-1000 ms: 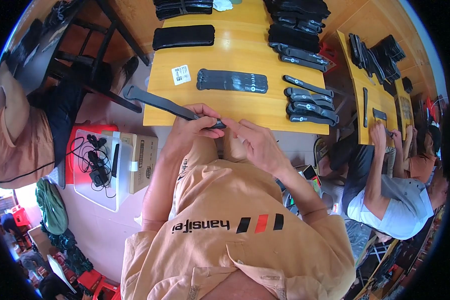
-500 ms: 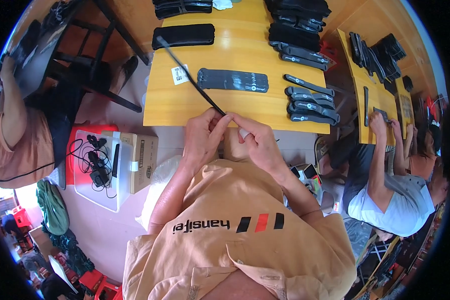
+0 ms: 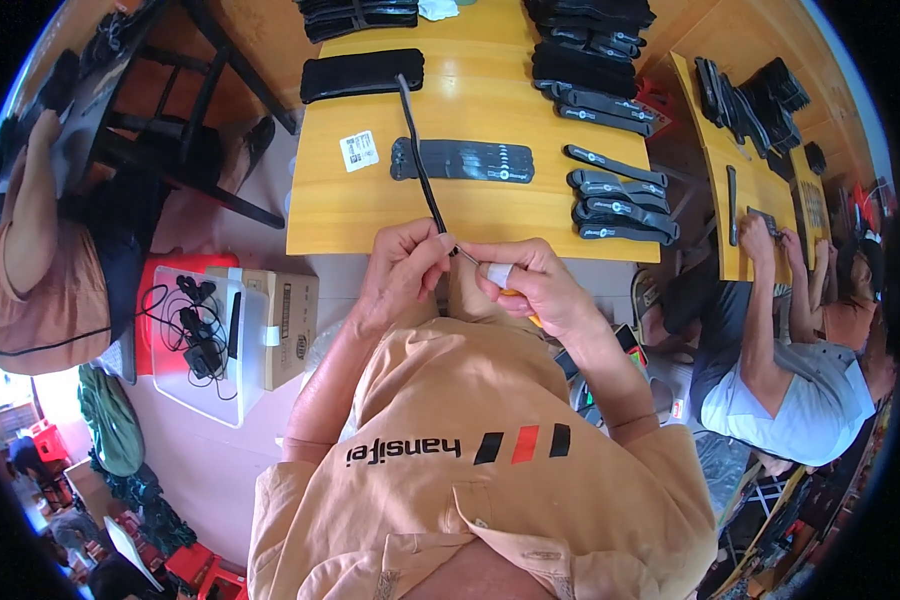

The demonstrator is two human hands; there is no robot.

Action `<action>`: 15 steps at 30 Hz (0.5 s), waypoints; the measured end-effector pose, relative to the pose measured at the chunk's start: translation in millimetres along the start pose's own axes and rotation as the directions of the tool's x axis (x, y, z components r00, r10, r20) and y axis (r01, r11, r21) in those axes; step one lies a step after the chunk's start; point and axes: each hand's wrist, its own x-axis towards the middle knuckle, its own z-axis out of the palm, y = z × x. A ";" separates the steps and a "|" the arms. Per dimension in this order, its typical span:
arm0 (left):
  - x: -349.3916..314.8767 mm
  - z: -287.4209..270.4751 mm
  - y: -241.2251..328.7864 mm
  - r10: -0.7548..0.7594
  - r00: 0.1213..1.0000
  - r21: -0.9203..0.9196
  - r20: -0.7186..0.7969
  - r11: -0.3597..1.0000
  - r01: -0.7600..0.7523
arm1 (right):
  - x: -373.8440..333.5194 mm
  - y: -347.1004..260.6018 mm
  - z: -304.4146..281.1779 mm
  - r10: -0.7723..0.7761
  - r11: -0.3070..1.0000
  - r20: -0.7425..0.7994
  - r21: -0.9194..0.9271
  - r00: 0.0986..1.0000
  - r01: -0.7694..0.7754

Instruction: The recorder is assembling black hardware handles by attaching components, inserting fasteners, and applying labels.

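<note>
My left hand [image 3: 400,270] is closed with its fingertips pinching the lower end of a narrow black strap [image 3: 419,165]. From there the strap stands up and leans slightly left across the yellow table. My right hand [image 3: 550,288] is wrapped round a slim tool with a yellow handle [image 3: 536,321]. Its thin tip points at the strap's end; what kind of tool it is I cannot make out. White tape [image 3: 498,275] shows round a digit of that hand. Behind the strap lies a flat row of dark straps [image 3: 470,160].
On the table [image 3: 340,225] are a black strap stack [image 3: 355,76], a white label [image 3: 359,151] and grey straps [image 3: 620,205] at the right. A clear bin with cables [image 3: 198,340] stands low left beside a carton [image 3: 288,325]. Co-workers sit at both sides.
The strap has swung from a strong left lean to nearly upright. My right hand has shifted a little right, and the yellow-handled tool in it now shows.
</note>
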 end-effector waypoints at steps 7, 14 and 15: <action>1.8 0.0 4.9 -0.030 0.997 -0.098 -0.074 0.995 0.023 | 15.3 13.2 5.6 -0.351 0.920 -0.133 -0.231 0.927 0.315; -8.5 6.8 21.9 -0.078 0.992 -0.110 0.101 0.990 0.089 | 21.3 8.2 -0.3 -0.365 0.818 0.063 -0.455 0.929 0.353; -10.4 6.0 24.0 -0.122 0.985 -0.086 0.121 0.987 0.133 | 19.5 7.3 -1.2 -0.307 0.865 0.110 -0.383 0.945 0.325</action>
